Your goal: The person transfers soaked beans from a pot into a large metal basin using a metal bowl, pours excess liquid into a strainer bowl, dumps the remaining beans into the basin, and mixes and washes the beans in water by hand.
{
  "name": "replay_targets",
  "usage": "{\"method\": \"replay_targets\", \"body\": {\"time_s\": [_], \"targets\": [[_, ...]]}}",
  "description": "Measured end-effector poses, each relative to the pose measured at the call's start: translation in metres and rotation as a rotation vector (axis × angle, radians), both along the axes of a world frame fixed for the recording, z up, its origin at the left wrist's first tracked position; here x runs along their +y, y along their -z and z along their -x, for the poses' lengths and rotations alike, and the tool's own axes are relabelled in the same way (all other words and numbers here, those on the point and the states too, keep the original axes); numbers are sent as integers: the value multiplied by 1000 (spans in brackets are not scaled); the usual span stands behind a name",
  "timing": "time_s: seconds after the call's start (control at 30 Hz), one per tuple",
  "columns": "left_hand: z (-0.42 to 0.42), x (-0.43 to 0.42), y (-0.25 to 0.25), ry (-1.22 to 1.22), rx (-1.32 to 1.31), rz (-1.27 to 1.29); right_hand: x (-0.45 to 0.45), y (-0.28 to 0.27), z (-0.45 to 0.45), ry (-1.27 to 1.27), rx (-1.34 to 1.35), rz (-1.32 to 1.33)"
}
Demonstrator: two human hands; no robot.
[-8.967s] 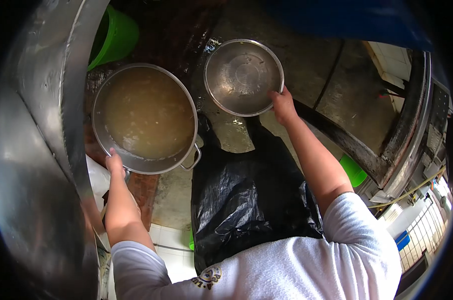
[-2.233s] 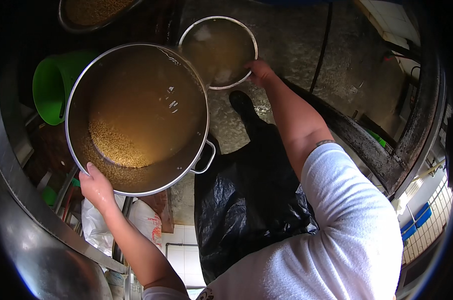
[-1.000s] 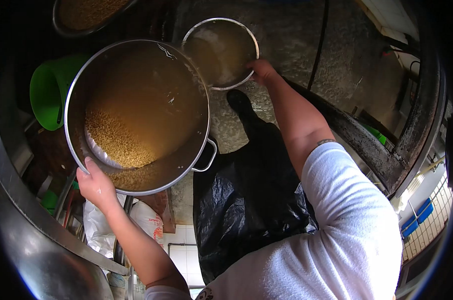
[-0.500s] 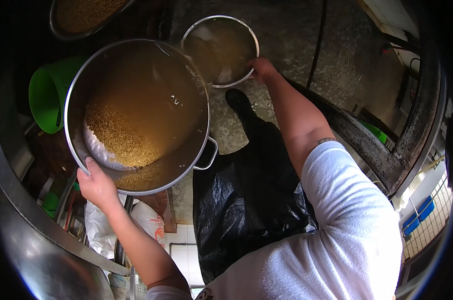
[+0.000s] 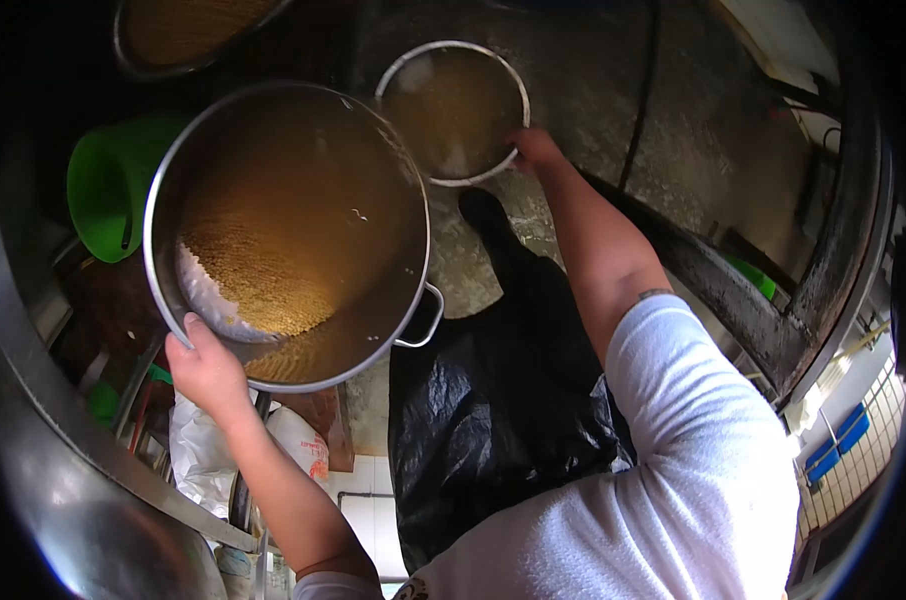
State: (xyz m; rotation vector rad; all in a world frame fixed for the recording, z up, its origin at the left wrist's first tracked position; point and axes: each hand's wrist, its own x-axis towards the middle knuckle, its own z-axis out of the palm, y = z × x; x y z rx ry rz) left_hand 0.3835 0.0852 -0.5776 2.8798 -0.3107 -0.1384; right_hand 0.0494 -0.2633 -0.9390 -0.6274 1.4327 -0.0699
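Note:
My left hand (image 5: 209, 370) grips the near left rim of a large metal pot (image 5: 385, 330), thumb over the edge and fingers hidden underneath. The pot tilts away from me. Yellowish beans or grains (image 5: 263, 290) lie along its near side, with cloudy brown water (image 5: 293, 180) covering the far part. My right hand (image 5: 535, 150) is closed on the rim of a round, light-rimmed container (image 5: 525, 95) just beyond the pot's far right lip. Murky liquid appears inside it. The pot's side handle (image 5: 435, 318) is free of both hands.
A green bucket (image 5: 98, 200) lies at the left, beside the pot. Another wide vessel of grains (image 5: 183, 30) stands at the far left. A dark metal frame (image 5: 743, 310) runs along the right. White sacks (image 5: 201, 440) sit below the pot; wet floor (image 5: 583, 100) lies ahead.
The pot and the round container appear slightly farther right in view, and the container a little lower. Both hands keep their grips. Water covers the upper edge of the grains differently.

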Motion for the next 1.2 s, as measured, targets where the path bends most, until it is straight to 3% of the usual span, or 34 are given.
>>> {"method": "replay_targets", "body": {"time_s": [0.13, 0.37, 0.83, 1.2], "targets": [[3, 1, 1, 21, -9, 38, 4, 1, 3, 74, -116, -4], [11, -6, -4, -21, 70, 64, -3, -5, 7, 28, -37, -59], [16, -8, 2, 56, 43, 70, -9, -4, 20, 35, -152, -100], [20, -26, -1, 54, 78, 81, -7, -5, 27, -7, -32, -91]]}}
